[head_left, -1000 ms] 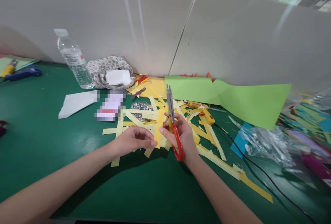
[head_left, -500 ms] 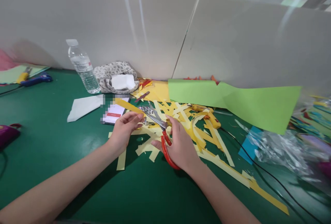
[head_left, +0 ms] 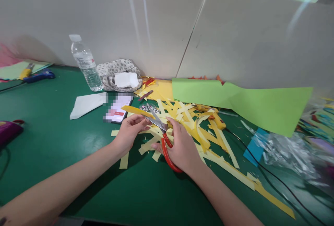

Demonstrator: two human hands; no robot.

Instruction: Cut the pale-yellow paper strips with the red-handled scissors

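My right hand [head_left: 181, 144] grips a pair of scissors [head_left: 167, 146] with red handles, its blades parted and pointing to the upper left. Pinched in my left hand [head_left: 133, 130] is a yellow paper strip [head_left: 134, 110], which lies against the scissor blades. Beneath and beyond both hands, many yellow and pale cut strips [head_left: 188, 114] cover the green table [head_left: 88, 187]. Small round black-and-white pieces [head_left: 143, 108] lie just behind the blades. A phone [head_left: 121, 106] with a lit screen, partly pixelated, rests left of the yellow strip.
At the back stand a water bottle [head_left: 87, 65] and a patterned cloth bag [head_left: 117, 66]. A green paper sheet [head_left: 245, 100] leans against the partition. A yellow glue gun [head_left: 217, 119] trails a black cord to the right, past clear plastic wrapping [head_left: 289, 153]. White tissue [head_left: 87, 104] lies left.
The yellow strip and my left hand have shifted slightly to the right and down, bringing the strip against the scissor blades. The view has tilted a little.
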